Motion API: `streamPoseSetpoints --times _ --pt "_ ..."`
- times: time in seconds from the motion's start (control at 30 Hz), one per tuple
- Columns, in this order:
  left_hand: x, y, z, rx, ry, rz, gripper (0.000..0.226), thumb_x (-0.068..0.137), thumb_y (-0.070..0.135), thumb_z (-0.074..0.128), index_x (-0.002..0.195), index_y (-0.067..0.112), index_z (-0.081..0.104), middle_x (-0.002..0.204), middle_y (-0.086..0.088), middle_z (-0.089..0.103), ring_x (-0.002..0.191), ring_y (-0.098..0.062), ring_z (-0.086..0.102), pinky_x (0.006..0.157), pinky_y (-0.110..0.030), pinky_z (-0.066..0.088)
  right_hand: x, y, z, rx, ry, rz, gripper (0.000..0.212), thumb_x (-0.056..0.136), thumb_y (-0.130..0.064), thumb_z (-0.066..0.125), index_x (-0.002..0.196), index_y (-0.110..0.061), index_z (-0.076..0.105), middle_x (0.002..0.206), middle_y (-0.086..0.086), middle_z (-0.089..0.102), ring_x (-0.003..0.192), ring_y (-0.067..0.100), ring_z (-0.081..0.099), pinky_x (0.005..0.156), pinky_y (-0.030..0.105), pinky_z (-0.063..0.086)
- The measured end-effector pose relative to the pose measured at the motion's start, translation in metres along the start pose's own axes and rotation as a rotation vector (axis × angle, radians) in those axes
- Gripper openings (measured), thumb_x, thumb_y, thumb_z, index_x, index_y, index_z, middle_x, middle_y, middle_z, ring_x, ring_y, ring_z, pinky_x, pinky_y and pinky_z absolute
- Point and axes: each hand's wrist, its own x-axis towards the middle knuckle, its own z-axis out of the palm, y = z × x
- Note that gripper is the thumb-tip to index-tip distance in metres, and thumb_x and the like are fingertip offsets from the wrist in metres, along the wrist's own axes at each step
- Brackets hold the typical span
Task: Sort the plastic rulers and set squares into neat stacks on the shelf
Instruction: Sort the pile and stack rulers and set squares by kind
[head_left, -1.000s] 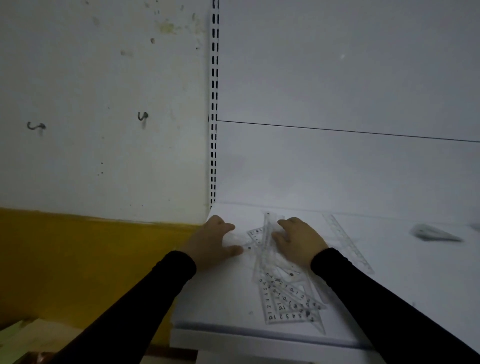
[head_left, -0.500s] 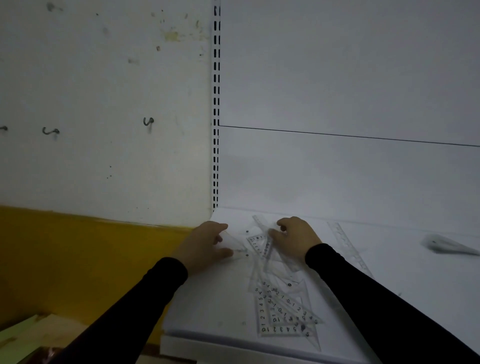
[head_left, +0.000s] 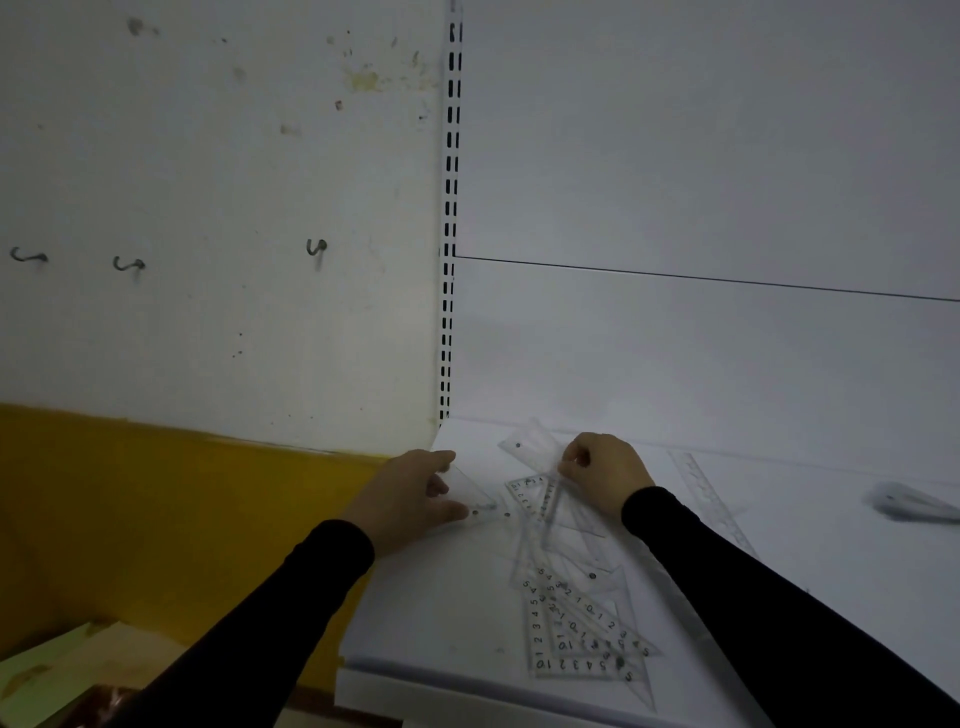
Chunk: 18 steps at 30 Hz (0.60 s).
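A loose pile of clear plastic set squares (head_left: 576, 623) with black numerals lies on the white shelf (head_left: 441, 613) between my arms. My left hand (head_left: 410, 493) pinches a clear set square (head_left: 475, 496) near the shelf's left edge. My right hand (head_left: 605, 470) has its fingers curled round a clear ruler (head_left: 530, 447) that points toward the back left. A long clear ruler (head_left: 706, 493) lies flat to the right of my right forearm.
A slotted white upright (head_left: 451, 208) rises at the shelf's back left corner. Left of it, a stained wall carries small hooks (head_left: 316, 247) above a yellow band (head_left: 156, 509). A blurred clear piece (head_left: 909, 501) lies far right on the shelf.
My right hand has curled and lifted a clear ruler from the pile toward the back. My left hand has taken hold of a set square and raised it slightly.
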Motion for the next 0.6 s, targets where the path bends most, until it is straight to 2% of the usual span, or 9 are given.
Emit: streamPoseSetpoints --times 0.07,0.13,0.3,0.4,0.5,0.6 --pt "0.0 0.0 0.0 0.004 0.012 0.003 0.073 0.078 0.04 0.073 0.14 0.019 0.041 0.118 0.005 0.055 0.092 -0.007 0.056 0.088 -0.024 0.048 -0.003 0.002 -0.002 -0.002 0.007 -0.021 0.011 0.088 -0.019 0.054 0.081 -0.013 0.06 0.08 -0.003 0.06 0.076 0.015 0.053 0.058 0.019 0.036" --pt "0.002 -0.001 0.001 0.004 0.017 0.007 0.073 0.079 0.04 0.073 0.141 0.019 0.041 0.118 0.007 0.054 0.089 -0.007 0.056 0.088 -0.024 0.047 -0.005 0.005 -0.004 0.018 0.012 -0.019 0.014 0.09 -0.015 0.048 0.087 -0.012 0.061 0.084 -0.001 0.064 0.079 0.016 0.057 0.06 0.018 0.038" --pt "0.007 -0.002 0.002 0.073 -0.003 0.049 0.069 0.084 0.037 0.068 0.142 0.014 0.038 0.12 0.001 0.052 0.084 -0.009 0.05 0.08 -0.017 0.037 -0.016 0.005 -0.012 -0.027 0.026 -0.04 0.032 0.095 -0.006 0.035 0.124 -0.011 0.048 0.103 0.011 0.061 0.084 0.02 0.053 0.072 0.024 0.037" --pt "0.012 -0.002 0.004 0.086 0.01 0.107 0.066 0.086 0.037 0.065 0.142 0.013 0.038 0.118 0.0 0.051 0.08 -0.009 0.046 0.077 -0.017 0.035 -0.023 0.009 -0.017 -0.032 0.021 -0.038 0.039 0.099 -0.017 0.038 0.137 -0.012 0.04 0.106 0.01 0.057 0.091 0.02 0.053 0.078 0.022 0.035" --pt "0.018 0.002 0.008 0.008 0.024 0.161 0.065 0.084 0.035 0.068 0.139 0.014 0.041 0.115 0.003 0.052 0.083 -0.008 0.052 0.08 -0.019 0.041 -0.036 0.015 -0.024 -0.018 0.008 0.017 0.049 0.094 -0.037 0.05 0.139 -0.02 0.039 0.101 0.001 0.051 0.085 0.012 0.049 0.078 0.021 0.035" --pt "0.024 0.01 0.013 -0.105 0.029 0.204 0.065 0.081 0.034 0.072 0.138 0.017 0.044 0.116 0.006 0.056 0.085 -0.005 0.054 0.081 -0.02 0.047 -0.055 0.02 -0.03 -0.065 0.084 0.004 0.049 0.093 -0.039 0.052 0.138 -0.021 0.042 0.098 -0.003 0.05 0.084 0.009 0.047 0.077 0.019 0.033"
